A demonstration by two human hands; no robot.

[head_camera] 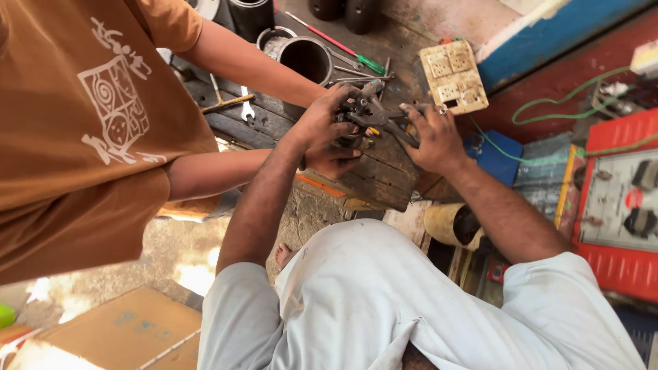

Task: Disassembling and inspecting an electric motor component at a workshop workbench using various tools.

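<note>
Your left hand (322,123) and right hand (433,140) both clamp the small metal assembly (363,113) at the counter (384,171) edge, pliers (394,130) at 3 o'clock; assembly not yet released, work looks mid-way.

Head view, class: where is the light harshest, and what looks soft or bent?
Head view: sunlit floor patches by the cardboard box are blown out white; the left hand and right hand on the dark metal part sit in even shade, slightly soft; the wide lens bends the blue edge.

pale grey short sleeves (548,288), perhaps matching trousers, bare forearms
</note>
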